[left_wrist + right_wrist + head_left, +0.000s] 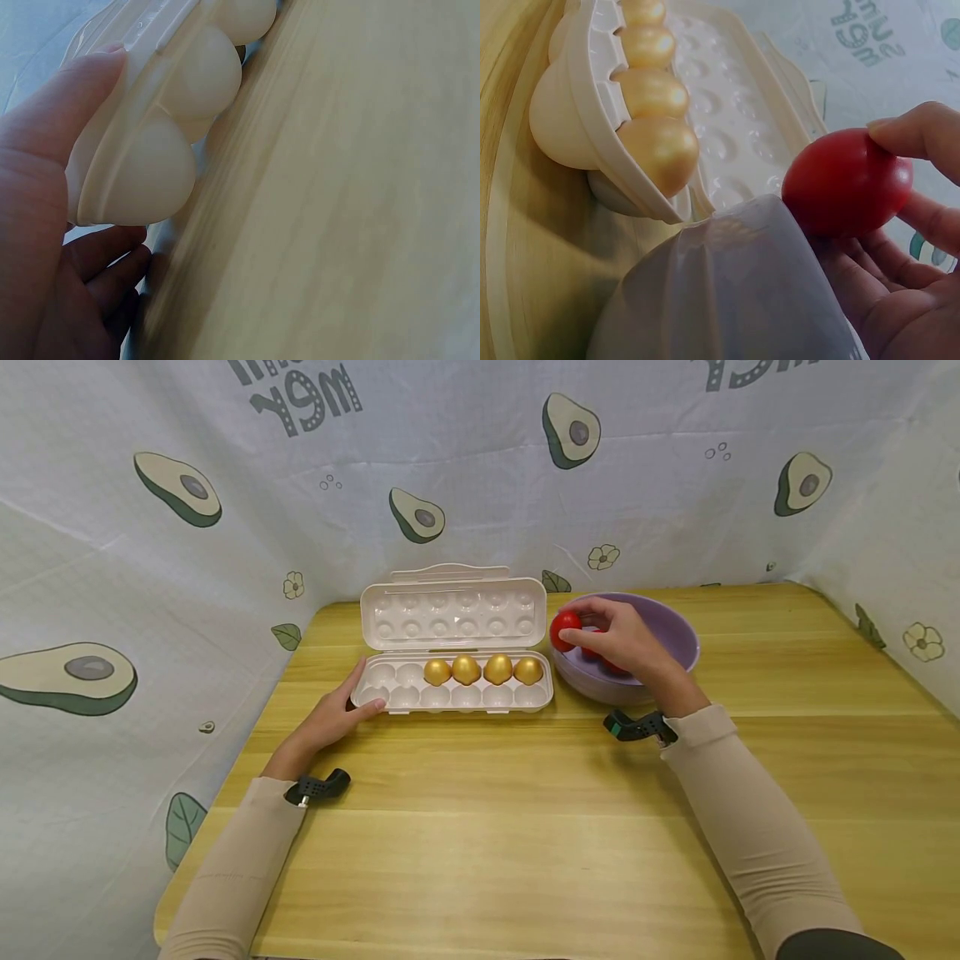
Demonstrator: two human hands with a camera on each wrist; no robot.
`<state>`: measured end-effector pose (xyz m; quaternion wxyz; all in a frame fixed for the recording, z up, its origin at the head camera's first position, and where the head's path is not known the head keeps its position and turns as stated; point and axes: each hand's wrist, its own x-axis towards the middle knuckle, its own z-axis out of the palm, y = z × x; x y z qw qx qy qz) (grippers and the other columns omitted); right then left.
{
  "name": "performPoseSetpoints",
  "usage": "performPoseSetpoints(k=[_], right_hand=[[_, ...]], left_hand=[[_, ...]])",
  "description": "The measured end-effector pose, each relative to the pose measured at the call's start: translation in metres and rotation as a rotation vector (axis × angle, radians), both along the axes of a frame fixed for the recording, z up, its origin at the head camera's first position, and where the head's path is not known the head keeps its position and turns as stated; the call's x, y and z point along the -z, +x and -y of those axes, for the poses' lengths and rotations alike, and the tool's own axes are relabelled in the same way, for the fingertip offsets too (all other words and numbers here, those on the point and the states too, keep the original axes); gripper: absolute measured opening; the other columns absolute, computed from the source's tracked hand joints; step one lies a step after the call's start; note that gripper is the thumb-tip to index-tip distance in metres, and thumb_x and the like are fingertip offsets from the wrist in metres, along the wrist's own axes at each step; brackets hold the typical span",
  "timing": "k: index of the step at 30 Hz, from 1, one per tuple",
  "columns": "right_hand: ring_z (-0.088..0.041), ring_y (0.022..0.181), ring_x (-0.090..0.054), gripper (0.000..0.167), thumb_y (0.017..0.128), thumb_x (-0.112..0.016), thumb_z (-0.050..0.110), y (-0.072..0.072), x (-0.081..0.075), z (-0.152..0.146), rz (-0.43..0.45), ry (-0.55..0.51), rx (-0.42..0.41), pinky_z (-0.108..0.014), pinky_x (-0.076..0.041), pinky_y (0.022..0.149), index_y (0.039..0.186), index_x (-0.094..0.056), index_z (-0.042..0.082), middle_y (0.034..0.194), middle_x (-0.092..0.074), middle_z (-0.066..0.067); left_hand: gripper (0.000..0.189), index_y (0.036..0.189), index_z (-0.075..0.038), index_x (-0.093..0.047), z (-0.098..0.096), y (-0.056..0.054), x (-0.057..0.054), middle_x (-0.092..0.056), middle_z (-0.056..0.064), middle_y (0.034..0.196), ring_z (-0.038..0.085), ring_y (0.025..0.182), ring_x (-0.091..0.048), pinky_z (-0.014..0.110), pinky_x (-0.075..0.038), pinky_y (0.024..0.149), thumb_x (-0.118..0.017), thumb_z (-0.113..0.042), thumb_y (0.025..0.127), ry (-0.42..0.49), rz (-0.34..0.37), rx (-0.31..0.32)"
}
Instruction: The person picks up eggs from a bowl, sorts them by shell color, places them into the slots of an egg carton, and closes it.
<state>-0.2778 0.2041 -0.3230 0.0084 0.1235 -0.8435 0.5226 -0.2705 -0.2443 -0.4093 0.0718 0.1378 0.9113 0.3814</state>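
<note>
My right hand (615, 631) pinches a red egg (566, 631) between thumb and fingers, at the left rim of the purple bowl (678, 631). In the right wrist view that red egg (847, 184) is just above the rim. More red eggs (617, 668) lie in the bowl, partly hidden by the hand. A white egg carton (408, 697) lies with its lid up; several gold eggs (498, 668) fill the right part of its back row. My left hand (333, 718) holds the carton's left end, its thumb (90, 86) over the front edge and its fingers around the side.
The carton's lid (453, 610) leans back near the wall cloth (487, 460) printed with avocados. Both stand toward the back of a wooden table (480, 843), whose left edge runs beside my left forearm. A black wrist camera (318, 787) sits on each wrist.
</note>
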Motion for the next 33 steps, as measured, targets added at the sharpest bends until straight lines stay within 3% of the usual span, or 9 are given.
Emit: performPoseSetpoints(k=[8,17,23,29,33], right_hand=[[-0.025,0.094,-0.060,0.042,0.087,-0.072,0.028,-0.002,0.004,0.005,-0.016,0.043,-0.018,-0.036,-0.055,0.071,0.122,-0.060,0.008,0.114,-0.062,-0.012],[-0.028,0.096,-0.061,0.038,0.085,-0.075,0.023,-0.001,0.008,0.010,-0.070,0.028,-0.063,-0.024,-0.051,0.068,0.117,-0.062,0.005,0.109,-0.064,-0.012],[-0.026,0.103,-0.063,0.038,0.085,-0.076,0.020,0.000,0.009,0.014,-0.085,0.022,-0.115,-0.021,-0.053,0.079,0.117,-0.063,0.004,0.111,-0.066,-0.012],[-0.033,0.110,-0.061,0.037,0.086,-0.073,0.014,0.008,0.003,0.018,-0.069,0.051,-0.133,-0.034,-0.052,0.089,0.119,-0.063,0.002,0.115,-0.064,-0.015],[-0.030,0.113,-0.060,0.036,0.085,-0.075,0.020,0.008,0.005,0.019,-0.057,0.087,-0.158,-0.046,-0.046,0.098,0.118,-0.065,0.006,0.114,-0.065,-0.011]], left_hand=[[0.091,0.157,-0.023,-0.003,0.000,0.000,0.000,-0.018,0.018,0.158,0.037,0.142,-0.021,0.053,-0.018,0.114,-0.059,-0.052,0.092,-0.002,0.010,-0.002],[0.093,0.157,-0.023,-0.002,0.000,0.000,0.000,-0.017,0.020,0.158,0.038,0.142,-0.021,0.054,-0.018,0.114,-0.060,-0.053,0.091,0.000,0.016,-0.005],[0.093,0.157,-0.025,-0.002,0.000,0.000,0.000,-0.016,0.018,0.158,0.037,0.143,-0.020,0.053,-0.017,0.115,-0.060,-0.054,0.090,0.009,0.031,-0.013],[0.093,0.157,-0.025,-0.002,-0.001,0.000,-0.001,-0.017,0.018,0.158,0.037,0.143,-0.020,0.054,-0.017,0.114,-0.060,-0.054,0.090,0.009,0.027,-0.008],[0.092,0.157,-0.026,-0.002,0.000,0.000,-0.001,-0.017,0.018,0.158,0.037,0.143,-0.020,0.053,-0.017,0.114,-0.060,-0.053,0.090,0.010,0.022,-0.008]])
